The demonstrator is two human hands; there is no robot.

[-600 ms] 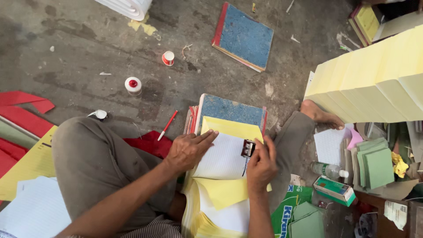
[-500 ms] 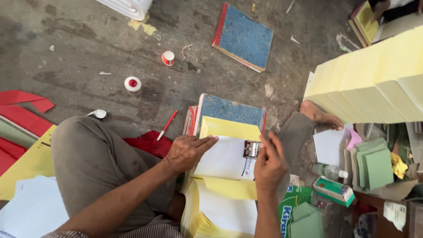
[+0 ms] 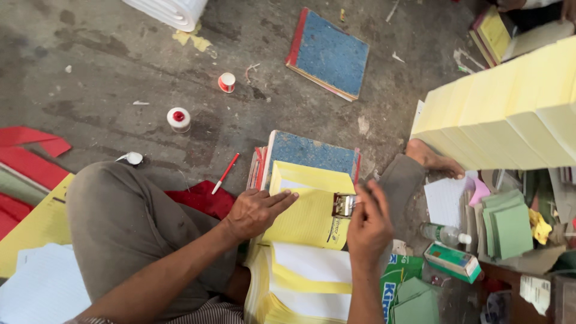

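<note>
Pressing flat, the left hand spreads open fingers on the yellow paper sheet, gripping nothing. Right hand has its fingers closed around the small metal stapler at the sheet's right edge, over the blue-covered book on the concrete floor.

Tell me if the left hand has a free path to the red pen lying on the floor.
Probably yes. The left hand lies flat on the yellow sheet, and the red pen rests on the bare floor just beyond it, past the red paper. Nothing stands between them; the hand holds nothing.
</note>
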